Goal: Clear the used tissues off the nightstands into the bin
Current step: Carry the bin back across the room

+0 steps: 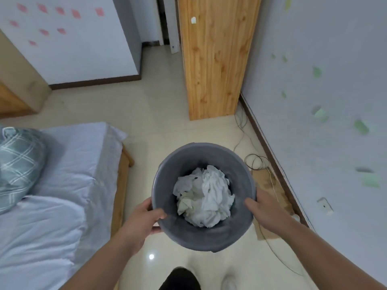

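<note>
View from a head-worn camera looking down in a bedroom. A round grey bin (pixel 188 160) sits in the lower middle of the view, seen from above, gripped on both sides by a person's bare hands. The left hand (pixel 142 218) clamps the left rim, thumb hooked over the edge into the bin and fingers wrapped round the outside. The right hand (pixel 266 208) clamps the right rim the same way, thumb inside and fingers hidden behind the wall. The hands are apart, with the bin between them.

Inside the bin lies a heap of crumpled white tissues (pixel 204 195), covering most of its bottom.

Beneath the bin is a glossy cream tiled floor (pixel 159 114). To the left is a bed (pixel 69 170) with a pale blue sheet and a blue-green checked pillow (pixel 18 164) at its far left edge. Ahead, a tall pine wardrobe (pixel 213 59) stands against the right wall (pixel 314 49). Thin cables (pixel 254 162) lie coiled on the floor near that wall's skirting. Green paper notes (pixel 321 115) are stuck across the right wall, and pink ones (pixel 60 10) on the far left wall. At the bottom edge, the person's feet show, blurred
</note>
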Motion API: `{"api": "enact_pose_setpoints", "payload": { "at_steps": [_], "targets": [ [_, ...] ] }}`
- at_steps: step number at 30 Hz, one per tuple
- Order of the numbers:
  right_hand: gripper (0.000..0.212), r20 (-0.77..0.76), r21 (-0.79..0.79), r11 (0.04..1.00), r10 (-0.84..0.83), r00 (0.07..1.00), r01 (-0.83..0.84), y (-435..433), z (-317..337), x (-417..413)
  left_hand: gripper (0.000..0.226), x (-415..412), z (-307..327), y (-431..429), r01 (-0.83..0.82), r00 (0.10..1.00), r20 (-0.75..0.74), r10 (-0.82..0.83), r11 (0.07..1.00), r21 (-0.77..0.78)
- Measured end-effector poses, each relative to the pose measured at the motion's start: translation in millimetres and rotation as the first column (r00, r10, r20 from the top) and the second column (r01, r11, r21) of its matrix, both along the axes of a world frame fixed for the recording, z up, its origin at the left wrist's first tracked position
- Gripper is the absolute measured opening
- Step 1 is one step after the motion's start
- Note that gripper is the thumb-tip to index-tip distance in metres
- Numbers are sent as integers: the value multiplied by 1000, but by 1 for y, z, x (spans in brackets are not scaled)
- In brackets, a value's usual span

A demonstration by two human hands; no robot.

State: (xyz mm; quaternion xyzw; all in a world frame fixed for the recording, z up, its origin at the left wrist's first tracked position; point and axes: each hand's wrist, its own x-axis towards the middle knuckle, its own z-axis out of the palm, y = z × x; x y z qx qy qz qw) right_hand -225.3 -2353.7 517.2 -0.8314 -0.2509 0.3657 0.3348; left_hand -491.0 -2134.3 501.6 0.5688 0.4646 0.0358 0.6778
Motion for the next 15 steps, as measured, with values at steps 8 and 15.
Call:
{"api": "enact_pose_setpoints", "payload": {
  "at_steps": [8, 15],
  "targets": [
    [40, -64, -70, 977, 198, 978, -202, 175, -30, 65, 42, 37, -50, 125, -292, 956, -36, 290, 953, -81],
    [33, -16, -67, 976, 206, 978, -206, 344, -16, 143, 44, 109, -26, 290, -218, 975, 26, 220, 974, -66]
  ]
}}
